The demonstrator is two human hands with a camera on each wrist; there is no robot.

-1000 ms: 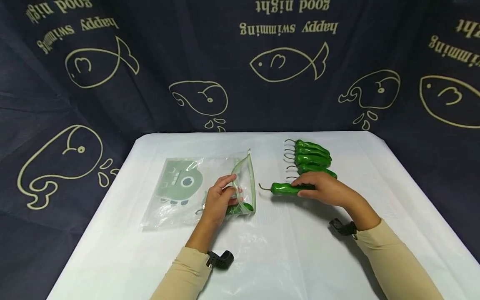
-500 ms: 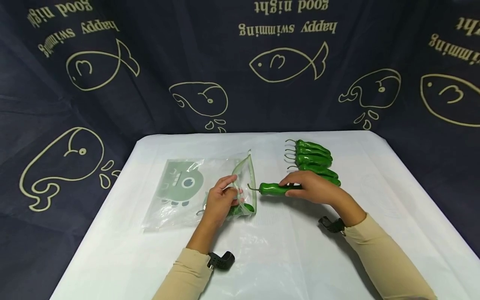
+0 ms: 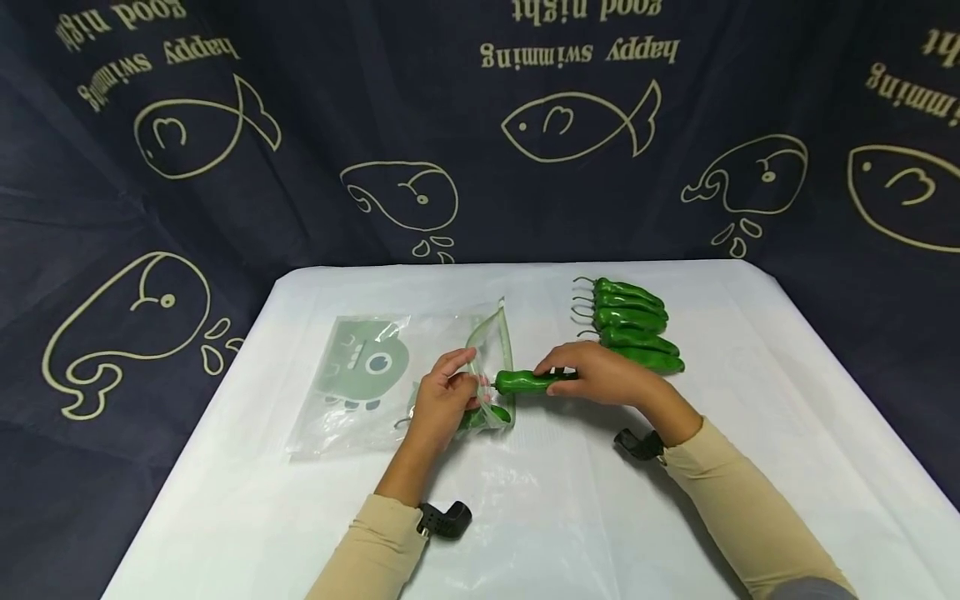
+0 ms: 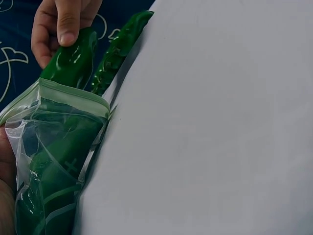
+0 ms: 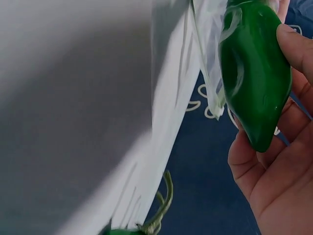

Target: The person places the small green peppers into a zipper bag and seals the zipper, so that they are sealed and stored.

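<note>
A clear zip bag with a light-green rim and a printed monster lies left of centre. My left hand grips its rim and keeps the mouth apart. Inside the bag, near the mouth, a green pepper shows through the plastic. My right hand pinches another green pepper by its tip half, stem pointing left. That pepper's stem end is at the bag's mouth, and the stem is mostly hidden there. In the right wrist view the held pepper lies between thumb and fingers.
Several green peppers lie in a row at the back right, stems to the left. White cloth covers the table. A dark curtain with fish drawings hangs behind its far edge.
My right hand has carried the pepper left, away from the row, until its stem end reached the bag's mouth. The left hand and bag have hardly moved.
</note>
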